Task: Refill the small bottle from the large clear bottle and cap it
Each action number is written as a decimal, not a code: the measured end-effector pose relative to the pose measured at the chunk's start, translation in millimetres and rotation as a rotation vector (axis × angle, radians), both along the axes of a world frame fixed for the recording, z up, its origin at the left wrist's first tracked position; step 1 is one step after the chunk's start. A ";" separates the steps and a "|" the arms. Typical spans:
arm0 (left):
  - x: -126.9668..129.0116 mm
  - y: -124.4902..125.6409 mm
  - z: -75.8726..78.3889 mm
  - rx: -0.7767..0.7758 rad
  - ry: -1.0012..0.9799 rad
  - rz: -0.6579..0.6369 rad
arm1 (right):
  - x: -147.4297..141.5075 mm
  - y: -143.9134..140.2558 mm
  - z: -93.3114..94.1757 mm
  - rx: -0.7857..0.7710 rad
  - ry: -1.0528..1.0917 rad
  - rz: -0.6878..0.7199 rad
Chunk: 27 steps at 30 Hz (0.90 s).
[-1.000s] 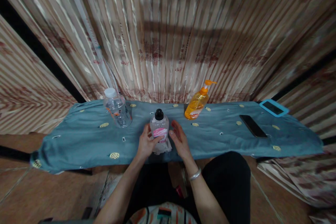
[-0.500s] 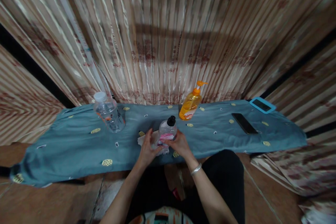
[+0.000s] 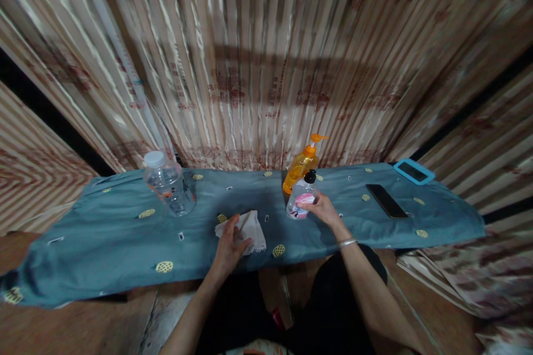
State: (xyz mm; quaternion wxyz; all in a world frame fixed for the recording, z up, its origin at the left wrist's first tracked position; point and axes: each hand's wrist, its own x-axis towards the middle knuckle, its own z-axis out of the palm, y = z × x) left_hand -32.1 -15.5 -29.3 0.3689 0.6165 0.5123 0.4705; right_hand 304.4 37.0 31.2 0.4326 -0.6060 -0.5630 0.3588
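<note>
My right hand (image 3: pixel 321 209) grips a small clear bottle (image 3: pixel 300 198) with a black cap and a pink label, standing on the blue cloth (image 3: pixel 104 233) just in front of an orange pump bottle (image 3: pixel 298 168). My left hand (image 3: pixel 230 242) rests on a crumpled white tissue (image 3: pixel 251 227) near the front edge of the cloth, fingers spread over it. A silver bangle circles my right wrist.
A clear plastic water bottle (image 3: pixel 167 183) with a white cap stands at the back left. A black phone (image 3: pixel 387 201) lies at the right, and a blue-cased device (image 3: pixel 413 171) sits at the far right corner. A striped curtain (image 3: pixel 266 66) hangs behind.
My right hand carried the small bottle off the tissue to the right and set it by the orange pump bottle. My left hand stayed down on the tissue.
</note>
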 end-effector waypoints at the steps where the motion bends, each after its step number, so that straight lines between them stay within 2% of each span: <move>1: -2.9 -1.5 1.2 0.001 -0.010 0.012 | 4.0 4.9 0.5 -0.025 0.013 0.022; 6: -32.8 -10.6 8.2 0.027 -0.017 0.099 | 16.1 20.7 0.8 -0.133 0.048 0.114; 14: -96.2 -22.4 13.8 0.010 0.005 0.378 | 28.7 27.2 -3.1 -0.134 0.057 0.104; 20: -110.2 -19.6 16.1 -0.009 -0.079 0.477 | 34.3 24.6 -2.6 -0.121 0.024 0.097; 27: -125.5 13.0 35.8 0.071 -0.045 0.606 | 38.8 21.9 -4.7 -0.096 -0.023 0.083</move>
